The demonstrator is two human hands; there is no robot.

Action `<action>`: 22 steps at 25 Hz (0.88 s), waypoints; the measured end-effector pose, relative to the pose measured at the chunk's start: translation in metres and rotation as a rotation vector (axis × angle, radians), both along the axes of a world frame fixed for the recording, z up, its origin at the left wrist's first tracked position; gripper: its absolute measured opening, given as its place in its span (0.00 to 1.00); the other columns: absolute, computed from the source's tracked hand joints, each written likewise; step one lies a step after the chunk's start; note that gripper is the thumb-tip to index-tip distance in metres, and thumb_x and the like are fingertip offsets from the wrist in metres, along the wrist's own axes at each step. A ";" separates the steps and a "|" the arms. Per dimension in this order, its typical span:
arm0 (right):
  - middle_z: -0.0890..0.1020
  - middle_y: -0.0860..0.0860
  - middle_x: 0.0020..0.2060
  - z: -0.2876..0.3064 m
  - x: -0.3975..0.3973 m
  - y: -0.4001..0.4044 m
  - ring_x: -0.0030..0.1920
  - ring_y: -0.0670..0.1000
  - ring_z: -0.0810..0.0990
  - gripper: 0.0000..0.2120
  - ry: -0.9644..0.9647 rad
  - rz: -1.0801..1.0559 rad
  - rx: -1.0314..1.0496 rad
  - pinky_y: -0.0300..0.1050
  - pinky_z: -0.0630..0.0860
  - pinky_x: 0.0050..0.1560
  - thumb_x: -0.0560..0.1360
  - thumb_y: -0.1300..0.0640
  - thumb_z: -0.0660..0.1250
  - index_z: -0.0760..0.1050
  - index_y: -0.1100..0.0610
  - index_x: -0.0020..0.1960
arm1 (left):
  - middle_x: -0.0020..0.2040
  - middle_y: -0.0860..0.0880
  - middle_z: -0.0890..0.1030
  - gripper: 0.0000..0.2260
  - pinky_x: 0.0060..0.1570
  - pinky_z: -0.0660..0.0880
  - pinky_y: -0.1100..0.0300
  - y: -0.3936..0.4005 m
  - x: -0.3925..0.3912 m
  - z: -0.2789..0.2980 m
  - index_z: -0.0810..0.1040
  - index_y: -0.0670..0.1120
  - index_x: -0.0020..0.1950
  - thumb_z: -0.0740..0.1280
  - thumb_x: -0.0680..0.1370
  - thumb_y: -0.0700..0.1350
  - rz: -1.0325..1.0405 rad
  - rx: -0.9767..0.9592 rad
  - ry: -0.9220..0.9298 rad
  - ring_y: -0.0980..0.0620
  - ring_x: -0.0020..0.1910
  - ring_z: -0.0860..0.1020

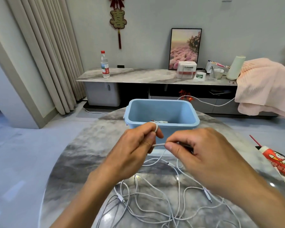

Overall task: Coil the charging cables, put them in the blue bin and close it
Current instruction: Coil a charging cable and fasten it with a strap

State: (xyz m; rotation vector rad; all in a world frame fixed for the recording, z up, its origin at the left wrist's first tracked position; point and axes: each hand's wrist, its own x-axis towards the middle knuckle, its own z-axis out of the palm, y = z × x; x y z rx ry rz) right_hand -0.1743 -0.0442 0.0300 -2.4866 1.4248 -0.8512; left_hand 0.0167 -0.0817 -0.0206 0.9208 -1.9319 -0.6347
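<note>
Both hands are up over the table: the left hand [136, 145] has white cable looped around its index finger, fingers curled in, while the right hand [199, 150] pinches the same charging cable [158, 145] between thumb and forefinger. More white cables [148, 199] sprawl tangled across the round marble table [82, 162], running out of the picture at the bottom edge. Just behind the hands sits the blue bin [161, 111], open, with something small inside that's hard to make out. No lid in view. At right, a red-and-white tube [278, 162] is cut off.
</note>
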 end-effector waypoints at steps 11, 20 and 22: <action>0.77 0.46 0.31 -0.070 0.006 -0.035 0.32 0.43 0.75 0.15 -0.626 0.171 -0.017 0.39 0.72 0.35 0.80 0.41 0.61 0.80 0.49 0.47 | 0.27 0.50 0.62 0.10 0.46 0.72 0.57 0.015 -0.005 0.012 0.73 0.42 0.37 0.59 0.78 0.42 -0.494 0.761 0.547 0.51 0.24 0.59; 0.73 0.44 0.27 -0.052 0.044 0.005 0.32 0.45 0.71 0.11 -0.237 0.024 0.224 0.45 0.67 0.36 0.80 0.49 0.62 0.73 0.53 0.42 | 0.35 0.49 0.76 0.11 0.42 0.71 0.58 -0.009 0.008 -0.002 0.76 0.42 0.57 0.58 0.79 0.41 0.005 0.175 0.465 0.53 0.35 0.74; 0.71 0.48 0.26 -0.024 0.031 0.006 0.31 0.49 0.69 0.14 -0.123 0.045 0.168 0.44 0.63 0.32 0.79 0.50 0.63 0.70 0.55 0.37 | 0.37 0.49 0.77 0.09 0.41 0.72 0.56 -0.003 0.001 -0.007 0.75 0.44 0.57 0.57 0.81 0.42 0.006 0.062 0.200 0.51 0.37 0.74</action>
